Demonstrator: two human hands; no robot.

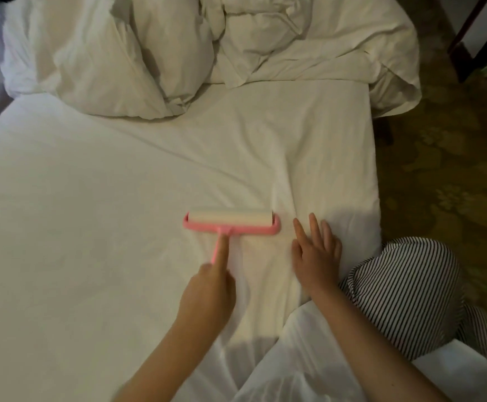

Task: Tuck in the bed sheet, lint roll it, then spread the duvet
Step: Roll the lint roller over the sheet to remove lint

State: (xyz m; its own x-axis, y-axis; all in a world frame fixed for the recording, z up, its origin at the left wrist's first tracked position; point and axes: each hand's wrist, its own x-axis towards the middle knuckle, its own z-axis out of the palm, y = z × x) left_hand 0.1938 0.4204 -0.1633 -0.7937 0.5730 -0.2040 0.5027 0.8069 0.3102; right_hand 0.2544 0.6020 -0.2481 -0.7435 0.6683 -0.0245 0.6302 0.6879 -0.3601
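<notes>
Just beyond the left hand (207,288), the pink lint roller (232,221) sits with its roll on the bed sheet (91,227). The index finger lies straight along the handle, while the other fingers curl round the handle's end and hide it. To the right of the roller, the right hand (317,256) rests flat on the sheet, its fingers (314,230) spread and holding nothing. Far past both hands the duvet (294,39) lies bunched, cut off at the top. Blur softens the left hand's outline.
</notes>
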